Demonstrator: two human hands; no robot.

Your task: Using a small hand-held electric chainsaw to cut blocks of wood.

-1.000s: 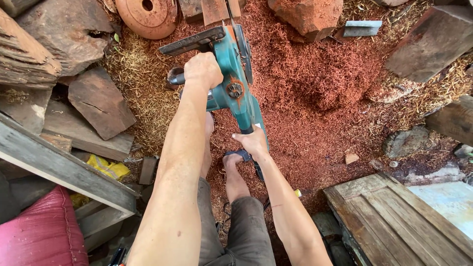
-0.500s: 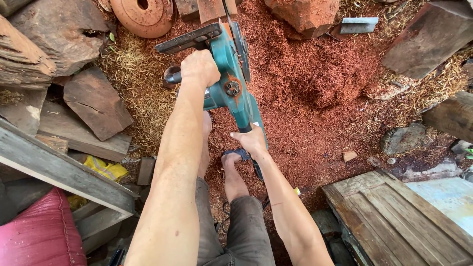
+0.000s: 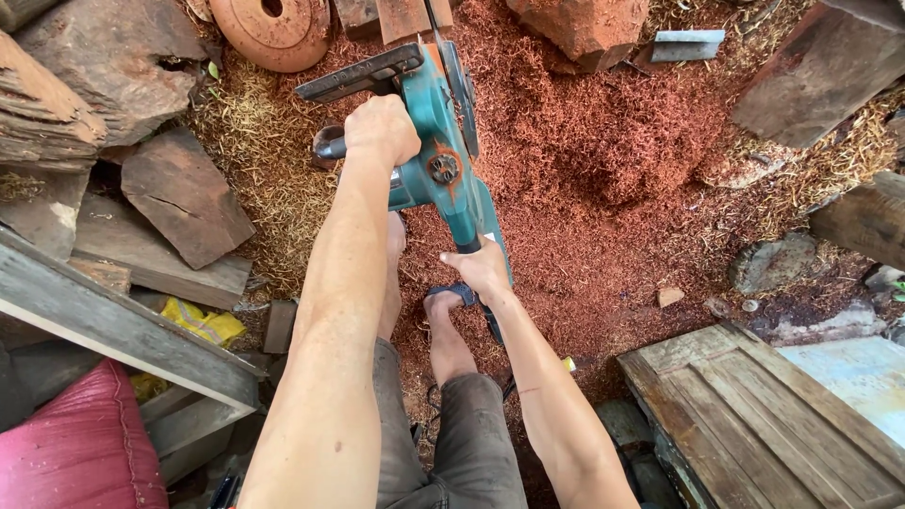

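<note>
Nothing moved; both hands grip chainsaw, its bar cut off

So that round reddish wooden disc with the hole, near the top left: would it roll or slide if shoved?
The wooden disc lies flat on the shavings, so it would probably slide rather than roll. The loose shavings likely drag against it. It looks thick and solid, so probably stiff and fairly heavy for its size.
</note>
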